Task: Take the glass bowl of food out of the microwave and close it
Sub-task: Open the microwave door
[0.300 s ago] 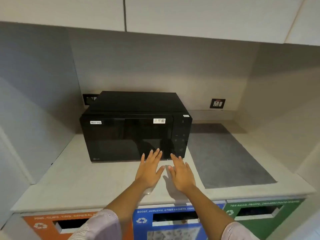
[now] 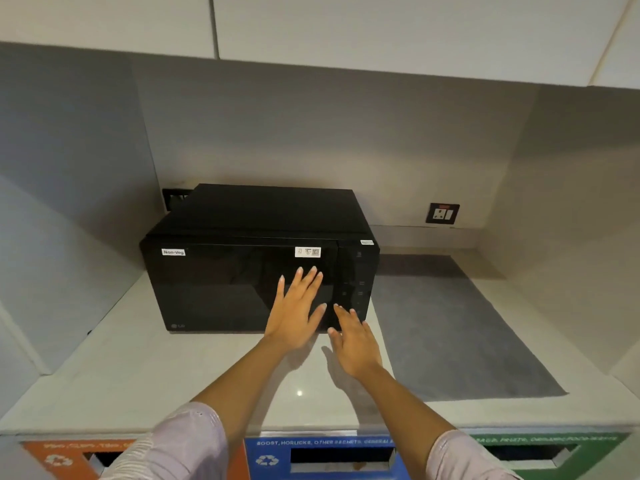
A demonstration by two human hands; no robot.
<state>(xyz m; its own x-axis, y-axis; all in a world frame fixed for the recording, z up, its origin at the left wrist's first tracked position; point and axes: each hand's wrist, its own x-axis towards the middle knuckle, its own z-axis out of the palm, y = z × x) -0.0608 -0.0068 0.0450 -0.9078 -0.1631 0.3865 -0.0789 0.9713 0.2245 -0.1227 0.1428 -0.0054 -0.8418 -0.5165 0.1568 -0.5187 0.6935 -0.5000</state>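
Observation:
A black microwave point(image 2: 242, 271) stands on the pale counter point(image 2: 138, 368), its dark glass door shut, with a "Non-Veg" label at its top left. Nothing inside shows through the door, so the glass bowl is hidden. My left hand point(image 2: 294, 313) is raised in front of the door's right part, fingers straight and spread. My right hand point(image 2: 353, 341) reaches toward the door's lower right corner beside the control panel point(image 2: 358, 285), fingers extended. I cannot tell whether either hand touches the door. Neither hand holds anything.
A grey mat point(image 2: 450, 327) lies on the counter to the right of the microwave. A wall socket point(image 2: 443, 213) sits on the back wall. Orange point(image 2: 69, 455), blue point(image 2: 322, 455) and green point(image 2: 540, 452) recycling bin slots run below the counter's front edge. Cabinets hang overhead.
Both hands have moved forward and up from over the counter toward the microwave door. The camera has come closer to the microwave.

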